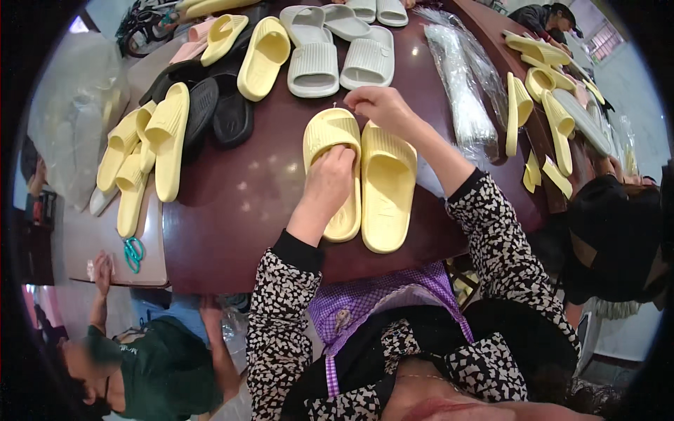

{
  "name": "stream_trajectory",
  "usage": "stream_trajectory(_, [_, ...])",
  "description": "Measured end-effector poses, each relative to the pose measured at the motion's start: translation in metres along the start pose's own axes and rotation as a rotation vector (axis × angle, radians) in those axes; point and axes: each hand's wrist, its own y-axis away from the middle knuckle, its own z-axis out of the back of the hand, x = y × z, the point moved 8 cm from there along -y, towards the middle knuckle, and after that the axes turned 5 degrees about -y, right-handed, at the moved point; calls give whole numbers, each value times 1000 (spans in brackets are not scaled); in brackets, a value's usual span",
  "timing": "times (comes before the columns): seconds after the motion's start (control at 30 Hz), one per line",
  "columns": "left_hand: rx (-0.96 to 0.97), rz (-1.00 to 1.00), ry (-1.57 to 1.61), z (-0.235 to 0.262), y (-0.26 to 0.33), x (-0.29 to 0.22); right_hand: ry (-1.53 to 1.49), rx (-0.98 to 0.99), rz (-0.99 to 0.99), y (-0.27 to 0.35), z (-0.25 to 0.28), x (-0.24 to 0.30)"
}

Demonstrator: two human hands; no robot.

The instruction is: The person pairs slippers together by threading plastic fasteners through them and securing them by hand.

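Yellow pair is lying mid-job on the dark red table [239, 235], right in front of the worker: left slipper [342, 223] and right slipper [388, 203] are sitting side by side, soles down, toes pointing away. Left hand [328, 177] is tucking its fingers under the left slipper's strap; fingertips hidden, can't make out if they're gripping anything. Right hand [382, 109] is hovering at the toe end, fingers bent as if pinching; partly covering the right slipper's toe, contact unclear. Thin pale strand [335, 104] is poking up by the left slipper's toe, just beside those fingertips; can't say whether it's being held. Progress, my read: pairing and lining up are looking done, the detail work at strap and toe is looking unfinished. No visible join between the two. Plenty is waiting around it: yellow slippers [168, 144] are heaping up on the left, more yellow ones [558, 126] are standing and lying on the right, black slippers [233, 119] and grey slippers [314, 70] are sitting further back. Can't judge which of those are finished. Pale bundle [455, 84] in clear plastic is lying right of the pair. Teal scissors [133, 254] are resting at the left end, well apart from both hands.
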Motion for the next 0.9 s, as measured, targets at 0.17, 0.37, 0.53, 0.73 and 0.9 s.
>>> stream_trajectory(0.17, [-39,-2,23,2,-2,-1,617,193,368,-9,-40,30])
stream_trajectory(0.37, [-68,17,111,15,-6,-1,705,165,318,-11,-34,28])
stream_trajectory(0.53, [-289,30,259,54,-16,-4,657,-50,455,7,-5,24])
stream_trajectory(0.73, [-191,113,27,42,-32,8,597,-87,779,59,-8,51])
stream_trajectory(0.9, [80,233,108,12,-53,24,661,-105,855,77,-5,64])
